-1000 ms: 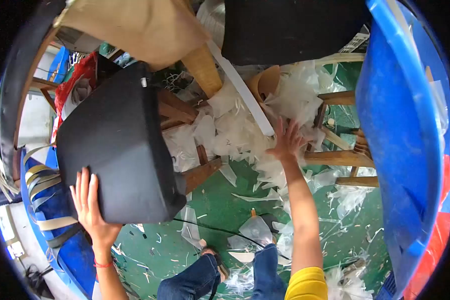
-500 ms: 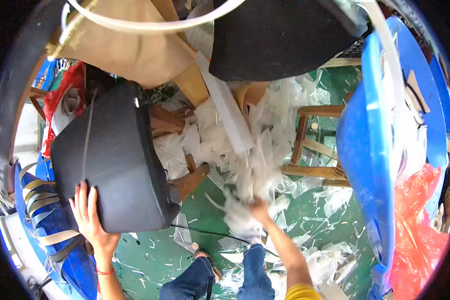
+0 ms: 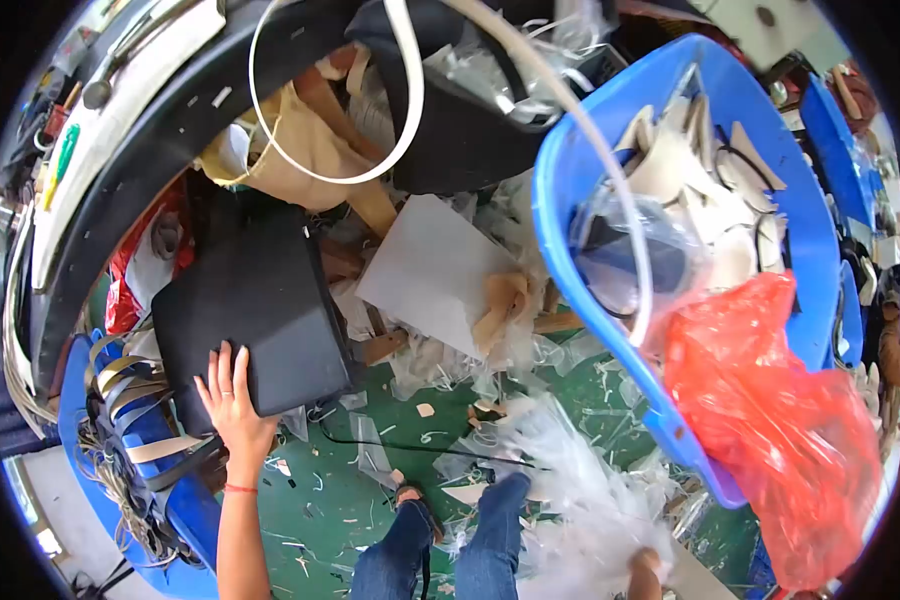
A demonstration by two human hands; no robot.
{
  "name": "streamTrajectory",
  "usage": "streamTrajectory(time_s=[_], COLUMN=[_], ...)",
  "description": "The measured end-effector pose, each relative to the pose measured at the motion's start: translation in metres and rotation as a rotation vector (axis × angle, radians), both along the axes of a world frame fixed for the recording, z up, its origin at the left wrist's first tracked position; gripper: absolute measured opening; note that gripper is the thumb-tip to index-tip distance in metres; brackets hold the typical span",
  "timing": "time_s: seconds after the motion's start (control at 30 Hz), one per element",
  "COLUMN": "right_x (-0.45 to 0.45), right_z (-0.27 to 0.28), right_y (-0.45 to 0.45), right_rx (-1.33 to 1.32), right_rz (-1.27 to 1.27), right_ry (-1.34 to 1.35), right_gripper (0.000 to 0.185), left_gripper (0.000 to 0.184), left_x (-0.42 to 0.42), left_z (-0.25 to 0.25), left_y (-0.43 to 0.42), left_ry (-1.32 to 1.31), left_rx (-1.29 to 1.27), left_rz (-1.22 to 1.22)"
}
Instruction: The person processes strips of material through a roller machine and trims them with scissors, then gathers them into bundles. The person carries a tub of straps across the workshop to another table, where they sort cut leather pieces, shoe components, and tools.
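My left hand (image 3: 235,408) lies with its fingers stretched on a black padded seat (image 3: 260,310), holding nothing. At the bottom right, my right hand (image 3: 645,562) is partly smeared by motion and cut off by the frame edge. It is closed on thin, clear plastic film (image 3: 575,480), a crumpled heap spread over the floor beside my right leg; the exact grip is hidden. Ahead, a whitish flat sheet (image 3: 432,268) and a tan piece (image 3: 502,305) lie on more crumpled film.
On the right stands a blue tub (image 3: 610,325) holding cut beige pieces (image 3: 705,170), with a red plastic bag (image 3: 770,420) over its rim. Strips (image 3: 135,395) hang over a blue container at left. Scraps litter the green floor (image 3: 315,500). A white strap (image 3: 410,100) crosses above.
My right hand has drawn the film from the pile ahead toward my lower right. The view has shifted, showing more of the blue tub. My left hand stays on the black seat.
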State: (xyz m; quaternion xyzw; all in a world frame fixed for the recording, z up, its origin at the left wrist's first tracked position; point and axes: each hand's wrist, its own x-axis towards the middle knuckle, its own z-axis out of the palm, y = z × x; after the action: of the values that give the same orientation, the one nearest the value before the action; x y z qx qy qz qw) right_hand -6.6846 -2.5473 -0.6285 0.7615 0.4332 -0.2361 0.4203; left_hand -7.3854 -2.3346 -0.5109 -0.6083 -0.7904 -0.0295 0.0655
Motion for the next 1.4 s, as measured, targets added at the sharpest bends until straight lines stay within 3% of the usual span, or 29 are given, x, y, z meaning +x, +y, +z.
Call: streamTrajectory(time_s=[0.3,0.37,0.4,0.43,0.5,0.57,0.6,0.7,0.8,0.9,1.03,1.1,1.17,1.2,1.23,1.27,1.3,1.33,1.37,1.4], right_x=[0.09,0.096,0.097,0.095,0.092,0.076,0.063,0.014,-0.036,-0.058,-0.027,0.002,0.049,0.073,0.032,0.038,0.046,0.053,0.057,0.062], right_z=[0.232,0.268,0.282,0.291,0.308,0.316,0.317,0.312,0.305,0.3,0.296,0.286,0.233,0.199,0.336,0.347,0.359,0.368,0.375,0.38], right_y=[0.02,0.018,0.017,0.016,0.014,0.015,0.017,0.03,0.036,0.024,-0.021,-0.053,-0.102,-0.132,-0.08,-0.075,-0.069,-0.062,-0.057,-0.054], right_rx=[0.292,0.356,0.389,0.43,0.506,0.582,0.621,0.692,0.679,0.584,0.485,0.468,0.47,0.5,0.8,0.97,1.047,1.129,1.143,1.15], right_rz=[-0.105,-0.118,-0.129,-0.142,-0.154,-0.17,-0.181,-0.218,-0.277,-0.359,-0.483,-0.534,-0.526,-0.507,-0.591,-0.642,-0.728,-0.805,-0.882,-0.954], right_ry=[-0.151,-0.127,-0.106,-0.079,-0.013,0.076,0.138,0.349,0.572,0.715,0.738,0.71,0.692,0.713,0.621,0.605,0.563,0.524,0.506,0.491], right_gripper=[0.027,0.027,0.027,0.027,0.027,0.028,0.028,0.028,0.028,0.029,0.03,0.03,0.03,0.03,0.033,0.03,0.032,0.034,0.035,0.035], left_gripper=[0.101,0.088,0.076,0.066,0.048,0.039,0.04,0.052,0.056,0.055,0.056,0.052,0.049,0.05,0.045,0.043,0.044,0.048,0.051,0.051], left_x=[0.009,0.013,0.018,0.024,0.061,0.095,0.124,0.193,0.215,0.205,0.178,0.167,0.168,0.174,0.212,0.22,0.238,0.286,0.348,0.381], left_z=[0.042,0.075,0.083,0.094,0.11,0.074,0.086,0.122,0.132,0.136,0.146,0.108,0.075,0.052,0.107,0.068,0.051,0.101,0.206,0.217], left_y=[-0.003,0.009,0.017,0.026,0.019,-0.006,-0.021,-0.066,-0.102,-0.114,-0.09,-0.083,-0.074,-0.054,-0.033,-0.021,0.0,0.023,0.044,0.062], left_ry=[-0.054,-0.192,-0.142,-0.086,-0.114,-0.461,-0.612,-0.602,-0.691,-0.716,-0.467,-0.381,-0.498,-0.365,-0.415,-0.467,-0.463,-0.448,-0.426,-0.517], left_rx=[-0.367,-0.539,-0.665,-0.788,-0.732,-0.468,-0.479,-0.917,-1.155,-1.07,-1.166,-1.029,-0.772,-0.959,-1.014,-0.934,-1.153,-1.244,-1.292,-1.388], left_rz=[0.089,0.137,0.102,0.07,-0.094,-0.3,-0.32,-0.425,-0.559,-0.475,-0.073,0.069,-0.048,-0.199,-0.156,-0.485,-0.517,-0.595,-0.606,-0.734])
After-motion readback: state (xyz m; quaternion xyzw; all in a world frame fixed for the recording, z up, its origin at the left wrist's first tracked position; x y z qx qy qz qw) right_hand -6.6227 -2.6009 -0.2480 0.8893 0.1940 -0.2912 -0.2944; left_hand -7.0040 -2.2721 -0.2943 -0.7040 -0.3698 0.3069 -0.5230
